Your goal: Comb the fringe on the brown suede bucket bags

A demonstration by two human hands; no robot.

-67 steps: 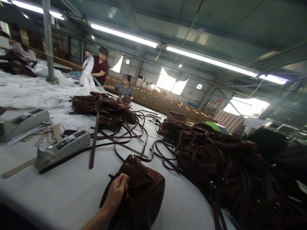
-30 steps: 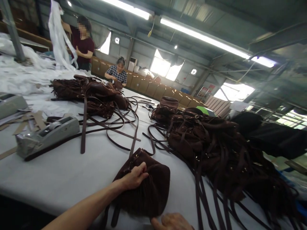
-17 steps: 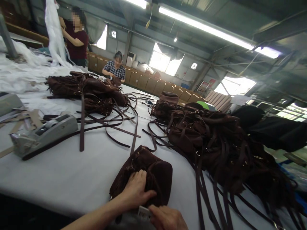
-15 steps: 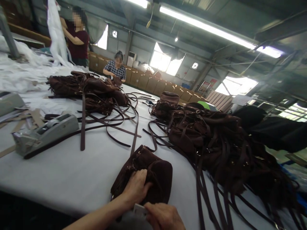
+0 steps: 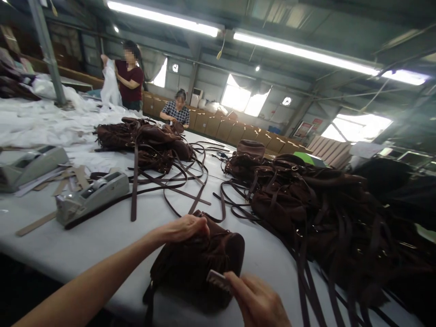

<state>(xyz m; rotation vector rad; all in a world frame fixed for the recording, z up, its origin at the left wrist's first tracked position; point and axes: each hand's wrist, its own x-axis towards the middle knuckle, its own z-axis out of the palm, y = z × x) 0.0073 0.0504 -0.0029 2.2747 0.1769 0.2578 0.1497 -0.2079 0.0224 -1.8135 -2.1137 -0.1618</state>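
Observation:
A dark brown bag (image 5: 200, 263) with metal rings lies on the white table in front of me. My left hand (image 5: 189, 228) is closed on its upper left edge, fingers curled at the top. In my right hand (image 5: 257, 297) is a small pale brush (image 5: 218, 278), its toothed or bristled head over the bag's lower right side. Whether the bristles touch the bag is hard to make out. Long brown straps (image 5: 223, 206) trail just behind the bag.
Brown bags with straps are heaped at right (image 5: 299, 190) and back left (image 5: 146, 138). Tape dispensers (image 5: 98, 195) stand at left near card strips (image 5: 73, 179) and white wrapping (image 5: 51, 122). Two people (image 5: 131, 81) work behind; a row of cartons (image 5: 221, 125) lines the back.
My left hand has moved up from the bag's middle to its upper edge. My right hand has brought the brush over the bag. The view has shifted left.

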